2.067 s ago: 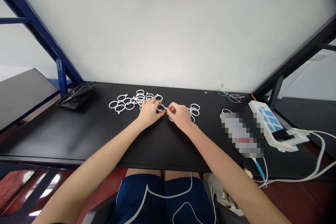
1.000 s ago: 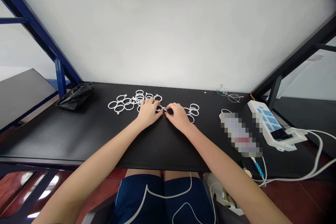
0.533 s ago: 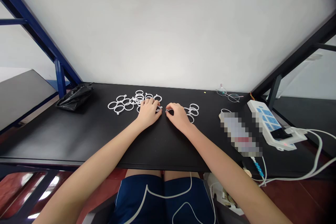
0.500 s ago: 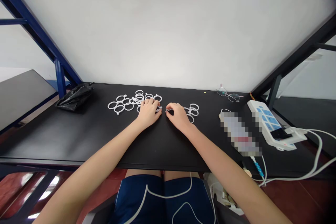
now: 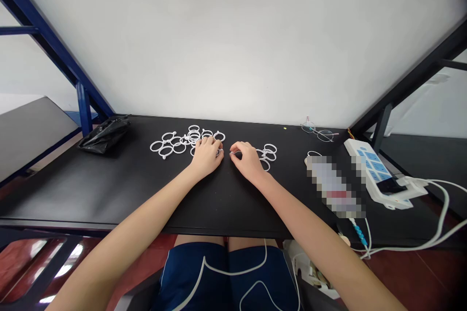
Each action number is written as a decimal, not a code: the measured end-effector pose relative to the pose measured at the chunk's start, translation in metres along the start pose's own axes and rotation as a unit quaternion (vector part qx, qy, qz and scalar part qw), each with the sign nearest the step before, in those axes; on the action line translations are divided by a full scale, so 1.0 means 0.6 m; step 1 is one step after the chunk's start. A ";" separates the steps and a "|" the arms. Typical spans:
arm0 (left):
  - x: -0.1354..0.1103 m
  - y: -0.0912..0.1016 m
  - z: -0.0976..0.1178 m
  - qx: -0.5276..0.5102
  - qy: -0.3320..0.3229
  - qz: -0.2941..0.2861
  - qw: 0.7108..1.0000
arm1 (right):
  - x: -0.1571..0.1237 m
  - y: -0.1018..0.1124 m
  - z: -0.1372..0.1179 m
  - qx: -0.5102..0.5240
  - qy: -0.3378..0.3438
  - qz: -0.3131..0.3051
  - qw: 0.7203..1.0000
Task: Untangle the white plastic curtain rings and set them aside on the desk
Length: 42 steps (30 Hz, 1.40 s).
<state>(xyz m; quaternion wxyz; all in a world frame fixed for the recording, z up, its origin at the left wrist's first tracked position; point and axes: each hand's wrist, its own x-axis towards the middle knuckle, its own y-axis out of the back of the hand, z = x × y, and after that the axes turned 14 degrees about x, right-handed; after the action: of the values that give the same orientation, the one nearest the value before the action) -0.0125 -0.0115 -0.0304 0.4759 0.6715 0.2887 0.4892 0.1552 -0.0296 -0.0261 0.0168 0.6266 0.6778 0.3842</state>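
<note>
My left hand rests on the black table at the right end of a loose pile of white plastic rings. Its thumb and forefinger pinch one white ring, mostly hidden by the fingers. Facing it across a narrow gap is my right hand, its thumb and fingertips closed on another white ring, of which only a bit shows. Several more white rings lie just right of that hand, partly covered by it. Small knobs stick out from some of the rings.
A black plastic bag lies at the far left. To the right are eyeglasses, a blurred-out phone on a cable, and a white power strip with cords. A pale wall stands behind the table.
My left fingers have shifted slightly, and less of the ring at their tips shows now. Less of the ring in my right fingers is visible too. Both hands stay in nearly the same place.
</note>
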 end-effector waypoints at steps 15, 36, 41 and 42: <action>-0.001 0.002 0.001 -0.020 0.004 0.013 1.000 | 0.000 0.002 -0.008 0.015 0.049 0.040 0.998; -0.002 0.034 0.016 -0.219 -0.152 0.052 0.963 | -0.001 0.006 -0.024 0.103 0.113 0.126 0.980; -0.003 0.038 0.014 -0.231 -0.157 0.041 0.959 | -0.004 0.004 -0.025 0.127 0.119 0.133 0.976; -0.004 0.038 0.014 -0.229 -0.156 0.038 0.960 | -0.004 0.003 -0.025 0.129 0.119 0.135 0.975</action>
<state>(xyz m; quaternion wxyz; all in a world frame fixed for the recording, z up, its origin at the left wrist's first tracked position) -0.0074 -0.0251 -0.0105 0.6368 0.6232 0.0654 0.4493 0.1498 -0.0393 -0.0159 -0.1973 0.6589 0.6279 0.3642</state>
